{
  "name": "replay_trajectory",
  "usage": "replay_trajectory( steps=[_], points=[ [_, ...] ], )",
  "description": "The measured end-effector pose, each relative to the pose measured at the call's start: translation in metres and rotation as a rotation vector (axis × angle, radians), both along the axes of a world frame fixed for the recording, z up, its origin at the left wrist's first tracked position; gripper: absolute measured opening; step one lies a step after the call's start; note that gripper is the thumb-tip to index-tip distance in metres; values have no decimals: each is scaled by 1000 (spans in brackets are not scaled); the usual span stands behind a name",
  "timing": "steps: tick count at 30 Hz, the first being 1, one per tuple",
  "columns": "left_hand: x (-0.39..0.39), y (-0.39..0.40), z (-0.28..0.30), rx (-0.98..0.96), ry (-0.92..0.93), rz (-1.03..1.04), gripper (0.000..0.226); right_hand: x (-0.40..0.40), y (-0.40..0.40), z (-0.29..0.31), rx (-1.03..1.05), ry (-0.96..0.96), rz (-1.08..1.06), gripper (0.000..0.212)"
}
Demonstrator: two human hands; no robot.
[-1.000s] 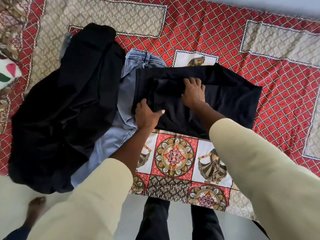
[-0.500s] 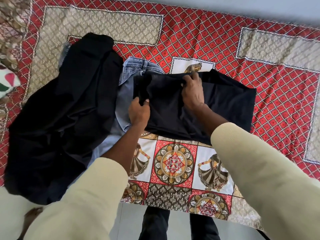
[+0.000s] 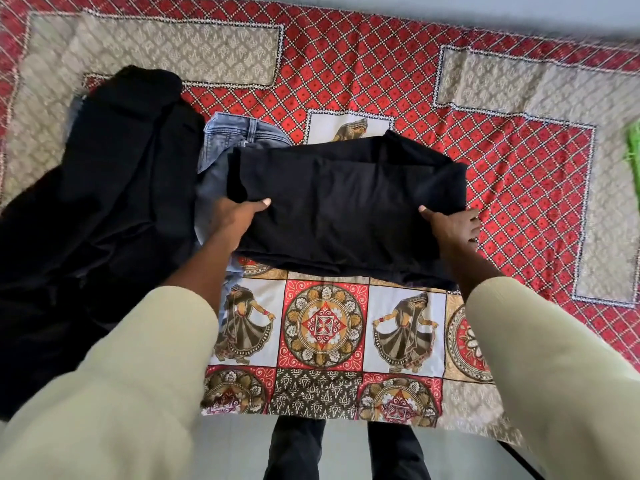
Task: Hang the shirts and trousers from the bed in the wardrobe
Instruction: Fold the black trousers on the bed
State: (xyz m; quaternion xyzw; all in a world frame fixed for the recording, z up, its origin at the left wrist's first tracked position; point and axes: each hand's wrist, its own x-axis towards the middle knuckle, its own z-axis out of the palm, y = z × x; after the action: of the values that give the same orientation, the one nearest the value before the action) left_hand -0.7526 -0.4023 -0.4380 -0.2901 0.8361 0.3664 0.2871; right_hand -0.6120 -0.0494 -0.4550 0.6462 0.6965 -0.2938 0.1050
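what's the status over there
Left hand and right hand gripping the folded black garment at its ends. Blue jeans partly underneath; black clothes pile alongside.

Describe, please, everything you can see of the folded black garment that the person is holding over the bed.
The folded black garment is plain dark cloth, matte and soft-looking, folded into a wide rectangle with layered edges along its near side. It lies roughly flat over the patterned bedspread. The left hand grips its left edge, thumb on top; the right hand grips its right edge. Its left part overlaps the light blue jeans. Whether it is shirt or trousers cannot be told.
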Motion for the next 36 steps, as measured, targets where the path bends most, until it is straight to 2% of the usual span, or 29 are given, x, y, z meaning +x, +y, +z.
replay_trajectory(
  steps=[1,3,5,6,8,11,14,17,19,20,22,23,25,26,27,28,30,32,34,36],
  points=[
    [1,2,2,15,-7,7,57,4,7,0,-100,115,-90,102],
    [5,3,6,-50,-1,-16,59,14,17,2,-258,300,-184,73],
    [11,4,9,-140,43,-54,59,22,26,7,-311,297,-119,48],
    [16,9,16,-169,81,-76,54,25,31,10,-316,293,-91,44],
    [26,21,33,-206,150,-123,37,28,38,17,-314,329,-68,43],
    [43,49,62,-182,230,-96,42,39,43,30,-244,368,-39,42],
    [53,78,64,40,279,-65,44,68,66,48,-108,395,-119,36],
    [69,121,60,151,237,-158,51,115,103,64,94,294,-235,44],
    [86,160,51,109,210,-227,50,147,126,70,172,223,-302,47],
    [94,176,47,-8,238,-253,48,159,132,70,247,153,-294,46],
    [118,208,39,-312,402,-363,45,178,138,69,429,-49,-98,46],
    [131,225,35,-368,530,-489,46,186,138,63,467,-72,61,49],
    [156,257,28,-298,734,-947,50,186,119,50,389,26,439,58],
    [169,277,23,-254,727,-1226,59,185,111,39,298,60,598,65],
    [179,294,17,-243,643,-1443,73,179,103,31,199,60,731,73],
    [187,312,10,-276,503,-1565,90,177,100,22,96,32,823,80],
    [187,328,0,-362,202,-1537,122,177,106,7,-31,-41,902,90],
    [179,328,-12,-404,-22,-1422,141,191,133,-5,-99,-88,823,107],
    [173,326,-18,-453,-110,-1391,147,212,164,-9,-145,-139,738,124],
    [172,330,-17,-509,-133,-1370,152,233,189,-7,-204,-213,610,134]
  ],
)
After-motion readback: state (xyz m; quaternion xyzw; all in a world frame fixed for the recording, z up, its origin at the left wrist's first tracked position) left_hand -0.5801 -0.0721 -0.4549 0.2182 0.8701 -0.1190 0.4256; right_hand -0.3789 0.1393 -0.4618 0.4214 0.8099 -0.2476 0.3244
